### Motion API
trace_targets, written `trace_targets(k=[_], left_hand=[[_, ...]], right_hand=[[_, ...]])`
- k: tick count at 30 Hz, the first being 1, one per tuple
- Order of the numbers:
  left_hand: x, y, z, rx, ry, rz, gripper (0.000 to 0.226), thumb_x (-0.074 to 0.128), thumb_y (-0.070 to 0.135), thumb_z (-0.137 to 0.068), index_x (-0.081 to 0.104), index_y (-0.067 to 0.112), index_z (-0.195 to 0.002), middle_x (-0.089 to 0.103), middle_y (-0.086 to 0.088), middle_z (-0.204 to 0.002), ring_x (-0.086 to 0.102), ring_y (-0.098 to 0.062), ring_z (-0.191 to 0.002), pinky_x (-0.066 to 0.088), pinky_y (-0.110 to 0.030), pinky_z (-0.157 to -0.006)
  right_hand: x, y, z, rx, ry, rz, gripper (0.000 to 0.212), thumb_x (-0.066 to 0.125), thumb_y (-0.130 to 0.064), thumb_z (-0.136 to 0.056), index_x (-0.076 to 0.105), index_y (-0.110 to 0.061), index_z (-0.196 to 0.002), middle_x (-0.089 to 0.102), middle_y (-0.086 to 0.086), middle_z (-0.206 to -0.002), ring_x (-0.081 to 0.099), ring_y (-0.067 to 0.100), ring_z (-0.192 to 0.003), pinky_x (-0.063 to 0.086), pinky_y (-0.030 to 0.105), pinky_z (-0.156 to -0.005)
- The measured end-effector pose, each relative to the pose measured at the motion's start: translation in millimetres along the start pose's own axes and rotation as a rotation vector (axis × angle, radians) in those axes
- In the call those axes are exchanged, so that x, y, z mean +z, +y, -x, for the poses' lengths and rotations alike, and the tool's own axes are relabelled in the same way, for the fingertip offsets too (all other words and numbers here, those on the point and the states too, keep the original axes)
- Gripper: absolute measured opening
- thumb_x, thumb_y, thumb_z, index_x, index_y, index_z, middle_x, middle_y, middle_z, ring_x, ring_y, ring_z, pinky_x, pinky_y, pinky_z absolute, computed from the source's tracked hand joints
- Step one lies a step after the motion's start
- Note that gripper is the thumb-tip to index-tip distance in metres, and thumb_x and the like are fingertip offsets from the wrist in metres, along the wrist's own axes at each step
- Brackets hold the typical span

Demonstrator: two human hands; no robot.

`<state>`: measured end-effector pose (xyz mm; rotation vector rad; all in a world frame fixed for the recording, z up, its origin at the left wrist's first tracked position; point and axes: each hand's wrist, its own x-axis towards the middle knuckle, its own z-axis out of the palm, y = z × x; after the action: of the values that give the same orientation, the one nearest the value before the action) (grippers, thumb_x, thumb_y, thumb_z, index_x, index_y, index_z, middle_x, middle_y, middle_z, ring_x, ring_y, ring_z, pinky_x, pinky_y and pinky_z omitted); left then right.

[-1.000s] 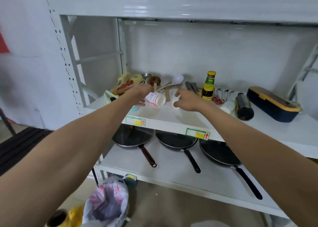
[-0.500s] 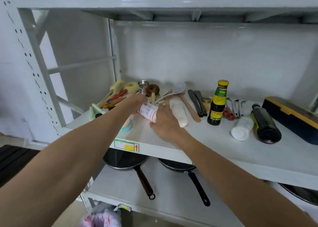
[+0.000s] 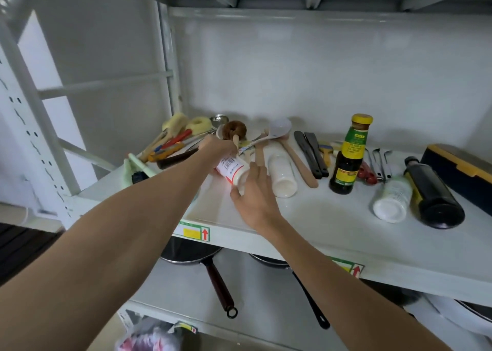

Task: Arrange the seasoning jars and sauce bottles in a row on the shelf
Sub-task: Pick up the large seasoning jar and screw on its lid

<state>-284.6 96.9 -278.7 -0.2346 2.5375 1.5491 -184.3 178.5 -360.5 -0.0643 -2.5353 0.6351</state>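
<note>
While the view had drawn closer than half a second earlier, the left hand (image 3: 218,147) still gripped the tilted white jar (image 3: 232,170) above the shelf (image 3: 332,225). The right hand (image 3: 255,193) pressed its smooth plastic base, fingers partly curled. A second cylindrical jar (image 3: 282,177) lay beside; the label's print was unreadable.

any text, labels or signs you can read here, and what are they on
No words are legible.
Red up arrow: yellow-and-green sticker on the shelf edge.
Second red arrow: sticker further right.
Barcode, digits blurred: white jar in the left hand.
Sauce bottle label: blurred.
</note>
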Motion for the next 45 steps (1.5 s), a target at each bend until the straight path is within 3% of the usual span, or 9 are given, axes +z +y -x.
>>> trace_targets(k=[6, 11, 16, 20, 25, 29, 34, 39, 45], left_hand=[[-6, 16, 20, 0.279, 0.187, -0.136, 0.034, 0.074, 0.017, -0.072, 0.054, 0.007, -0.098, 0.063, -0.011, -0.097, 0.064, -0.027, -0.082, 0.058, -0.034, -0.070], [-3, 17, 37, 0.488, 0.328, -0.293, 0.043, 0.070, 0.023, -0.074, 0.054, 0.012, -0.113, 0.053, -0.009, -0.116, 0.057, -0.032, -0.102, 0.054, -0.040, -0.076], [-6, 2, 55, 0.786, 0.382, -0.452, 0.037, 0.070, 0.035, -0.074, 0.059, 0.021, -0.106, 0.054, -0.001, -0.109, 0.051, -0.030, -0.104, 0.046, -0.036, -0.068], [-11, -8, 71, 0.895, 0.403, -0.476, 0.037, 0.071, 0.038, -0.076, 0.062, 0.024, -0.110, 0.056, 0.002, -0.108, 0.047, -0.026, -0.106, 0.045, -0.034, -0.067], [-16, -18, 78, 1.019, 0.344, -0.536, 0.043, 0.073, 0.037, -0.078, 0.064, 0.030, -0.120, 0.057, 0.006, -0.114, 0.043, -0.022, -0.113, 0.039, -0.030, -0.071], [-21, -16, 78, 1.042, 0.314, -0.530, 0.044, 0.073, 0.037, -0.079, 0.064, 0.027, -0.121, 0.057, 0.005, -0.111, 0.044, -0.020, -0.110, 0.035, -0.028, -0.071], [-37, 3, 71, 1.045, 0.132, -0.566, 0.036, 0.076, 0.035, -0.076, 0.068, 0.022, -0.109, 0.058, 0.001, -0.101, 0.058, -0.022, -0.096, 0.048, -0.033, -0.078], [-60, 19, 70, 0.948, -0.094, -0.616, 0.034, 0.061, 0.035, -0.090, 0.064, 0.029, -0.123, 0.067, 0.004, -0.118, 0.058, -0.017, -0.109, 0.045, -0.031, -0.094], [-63, 10, 65, 1.013, -0.112, -0.747, 0.039, 0.058, 0.026, -0.094, 0.058, 0.023, -0.133, 0.064, 0.002, -0.123, 0.054, -0.014, -0.097, 0.035, -0.021, -0.081]], right_hand=[[2, -2, -2, 0.062, 0.005, -0.071, 0.063, 0.064, -0.031, -0.087, 0.037, 0.000, -0.135, 0.047, 0.017, -0.127, 0.053, 0.032, -0.114, 0.048, 0.040, -0.096], [2, 1, -1, 0.128, -0.015, -0.220, 0.065, 0.069, -0.031, -0.079, 0.038, -0.005, -0.129, 0.047, 0.012, -0.123, 0.055, 0.029, -0.107, 0.053, 0.043, -0.088], [-2, 6, -5, 0.276, -0.061, -0.374, 0.061, 0.073, -0.026, -0.064, 0.040, -0.014, -0.114, 0.061, 0.006, -0.104, 0.064, 0.023, -0.088, 0.058, 0.043, -0.071], [-1, 10, -7, 0.274, -0.072, -0.375, 0.070, 0.077, -0.027, -0.060, 0.040, -0.014, -0.118, 0.065, 0.004, -0.099, 0.066, 0.023, -0.088, 0.058, 0.042, -0.072], [4, 13, -9, 0.261, -0.068, -0.374, 0.098, 0.079, -0.039, -0.052, 0.032, -0.016, -0.136, 0.064, 0.001, -0.105, 0.062, 0.024, -0.102, 0.055, 0.045, -0.085], [7, 16, -9, 0.232, -0.072, -0.373, 0.098, 0.079, -0.041, -0.054, 0.031, -0.016, -0.137, 0.061, -0.002, -0.108, 0.057, 0.023, -0.107, 0.053, 0.046, -0.088], [7, 17, -7, 0.186, -0.092, -0.355, 0.098, 0.077, -0.051, -0.061, 0.031, -0.012, -0.138, 0.058, 0.002, -0.121, 0.052, 0.025, -0.116, 0.048, 0.047, -0.096], [6, 20, -8, 0.184, -0.083, -0.431, 0.102, 0.076, -0.058, -0.061, 0.030, -0.013, -0.140, 0.059, -0.001, -0.123, 0.052, 0.024, -0.120, 0.048, 0.048, -0.098], [10, 22, -11, 0.211, -0.050, -0.434, 0.102, 0.078, -0.060, -0.054, 0.035, -0.015, -0.134, 0.058, -0.001, -0.118, 0.056, 0.021, -0.115, 0.051, 0.046, -0.096]])
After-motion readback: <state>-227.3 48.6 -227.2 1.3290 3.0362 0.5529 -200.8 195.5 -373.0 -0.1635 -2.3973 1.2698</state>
